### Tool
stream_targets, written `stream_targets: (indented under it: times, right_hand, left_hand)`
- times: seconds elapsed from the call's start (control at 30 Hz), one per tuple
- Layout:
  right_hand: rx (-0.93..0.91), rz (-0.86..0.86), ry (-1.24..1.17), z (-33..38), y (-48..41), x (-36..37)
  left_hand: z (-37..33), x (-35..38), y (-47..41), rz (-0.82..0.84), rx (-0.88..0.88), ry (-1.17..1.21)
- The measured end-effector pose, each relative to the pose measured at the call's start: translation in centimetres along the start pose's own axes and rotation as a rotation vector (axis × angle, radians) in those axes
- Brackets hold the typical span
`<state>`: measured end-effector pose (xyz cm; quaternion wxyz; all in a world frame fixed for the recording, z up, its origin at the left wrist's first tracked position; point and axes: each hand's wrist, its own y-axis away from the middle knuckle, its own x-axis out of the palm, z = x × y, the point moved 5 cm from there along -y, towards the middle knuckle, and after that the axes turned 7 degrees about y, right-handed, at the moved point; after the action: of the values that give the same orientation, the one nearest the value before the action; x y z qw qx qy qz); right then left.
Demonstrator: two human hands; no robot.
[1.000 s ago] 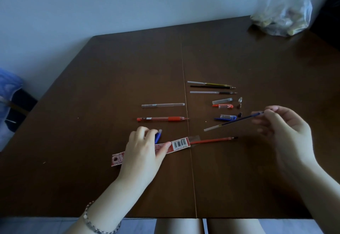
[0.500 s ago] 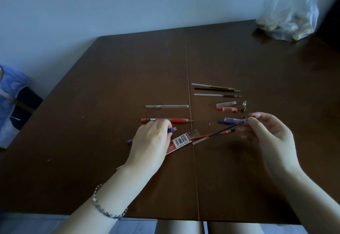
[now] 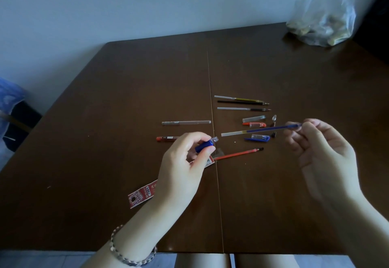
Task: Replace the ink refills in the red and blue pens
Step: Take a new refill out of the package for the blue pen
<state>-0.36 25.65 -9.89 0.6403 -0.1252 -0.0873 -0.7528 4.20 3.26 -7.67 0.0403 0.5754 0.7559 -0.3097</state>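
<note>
My left hand (image 3: 183, 166) grips the blue pen barrel (image 3: 205, 145), its open clear end pointing right. My right hand (image 3: 322, 147) pinches the tip end of a blue ink refill (image 3: 261, 130), which hangs level above the table and points left toward the barrel's opening. The red pen (image 3: 166, 138) lies behind my left hand, partly hidden. A red refill (image 3: 237, 154) sticks out of a red refill packet (image 3: 141, 197) lying under my left hand. A blue cap (image 3: 260, 137) and a red cap (image 3: 255, 124) lie near the refill.
On the brown table (image 3: 105, 141) lie a clear pen barrel (image 3: 186, 122), three used refills (image 3: 242, 103), a clear cap (image 3: 253, 118) and small tip pieces (image 3: 273, 120). A plastic bag (image 3: 324, 15) sits at the far right corner. A blue bag (image 3: 10, 103) stands left of the table.
My left hand has lifted the blue barrel off the packet and turned its opening to the right. My right hand has raised the blue refill and moved it right, level with the barrel.
</note>
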Motion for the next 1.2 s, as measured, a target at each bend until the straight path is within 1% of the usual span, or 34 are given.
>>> stream_targets:
  times: [0.27, 0.37, 0.47, 0.57, 0.67, 0.73, 0.87, 0.93, 1.0, 1.03, 1.13, 1.17, 1.2]
  right_hand:
    - [-0.038, 0.015, 0.092, 0.2, 0.1, 0.1]
    - [-0.091, 0.004, 0.154, 0.8, 0.1, 0.1]
    - [-0.195, 0.006, 0.262, 2.2, 0.2, 0.2]
    - [-0.255, 0.108, 0.351, 3.1, 0.8, 1.3]
    - [-0.256, 0.313, 0.546, 2.3, 2.2, 3.8]
    - [-0.254, 0.401, 0.645, 1.5, 2.9, 4.7]
    - [-0.230, 0.413, 0.607, 1.2, 2.9, 5.0]
    - [-0.302, 0.432, 0.687, 1.3, 3.0, 5.1]
    - [-0.452, 0.464, 0.812, 1.7, 3.3, 5.3]
    - [-0.532, 0.477, 0.866, 1.9, 3.5, 5.4]
    - [-0.715, 0.548, 0.957, 2.7, 4.3, 5.2]
    - [-0.739, 0.536, 0.961, 3.0, 4.2, 4.9]
    - [-0.724, 0.485, 0.947, 3.4, 3.9, 4.4]
  left_hand:
    - [-0.2, 0.1, 0.0, 0.031, 0.003, 0.017]
    - [-0.5, 0.0, 0.0, 0.043, 0.071, -0.035]
    - [-0.9, 0.0, 0.2, 0.078, 0.152, -0.133]
    - [-1.5, 0.5, 0.4, 0.119, 0.242, -0.206]
    - [-2.1, 1.3, 0.5, 0.182, 0.223, -0.130]
    - [-2.6, 1.9, 0.5, 0.232, 0.220, -0.082]
    - [-3.2, 2.1, 0.3, 0.265, 0.260, -0.099]
    - [-3.4, 2.1, 0.3, 0.272, 0.277, -0.140]
    - [-3.6, 2.3, 0.3, 0.295, 0.235, -0.114]
    - [-3.6, 2.4, 0.2, 0.332, 0.165, -0.052]
    - [-2.6, 3.0, -0.3, 0.556, -0.182, 0.229]
    - [-2.0, 3.0, -0.4, 0.604, -0.269, 0.255]
    - [-1.2, 2.7, -0.7, 0.602, -0.301, 0.210]
